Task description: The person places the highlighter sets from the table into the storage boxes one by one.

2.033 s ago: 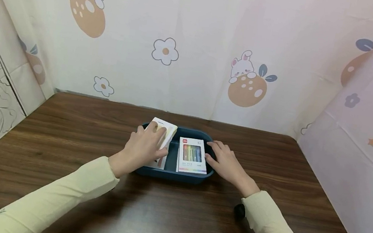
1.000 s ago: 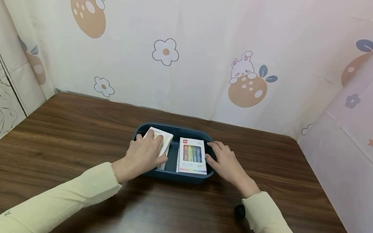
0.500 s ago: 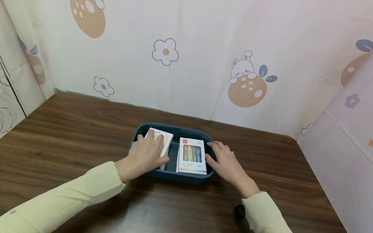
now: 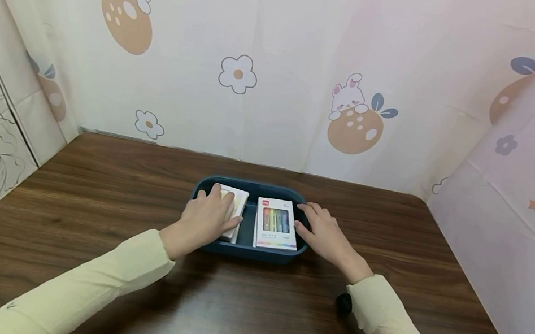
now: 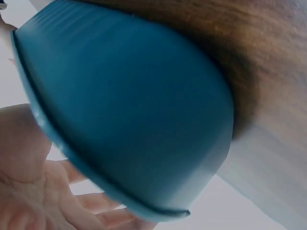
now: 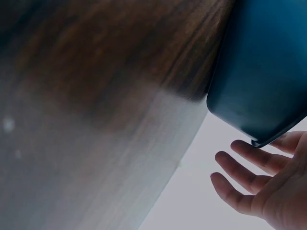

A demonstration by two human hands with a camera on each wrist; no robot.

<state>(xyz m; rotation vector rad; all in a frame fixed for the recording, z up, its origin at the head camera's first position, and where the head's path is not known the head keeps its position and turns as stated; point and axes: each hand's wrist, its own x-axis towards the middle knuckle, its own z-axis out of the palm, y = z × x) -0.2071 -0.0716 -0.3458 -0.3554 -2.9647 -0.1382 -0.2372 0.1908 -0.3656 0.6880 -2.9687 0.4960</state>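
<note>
A dark blue oval bin (image 4: 247,252) stands on the table with two white boxes inside. My left hand (image 4: 204,214) rests over the left white box (image 4: 240,202), fingertips on its face and thumb at its right side; the hand hides much of that box. On the bin's right side lies a white box of coloured sticks (image 4: 275,236), its window showing a rainbow row. Loosely bent fingers of my right hand (image 4: 328,237) lie at the bin's right rim. In the left wrist view, the hand (image 5: 33,191) reaches over the bin wall (image 5: 129,105).
The brown wood table (image 4: 247,312) runs back to a pale curtain (image 4: 284,123) printed with rabbits and flowers. A small black object (image 4: 343,303) shows at my right cuff. Another printed cloth (image 4: 522,214) hangs along the right side.
My left hand has lowered the left white box, which stood higher and tilted, down into the bin. Since then the hand has shifted slightly left. My right hand has stayed put.
</note>
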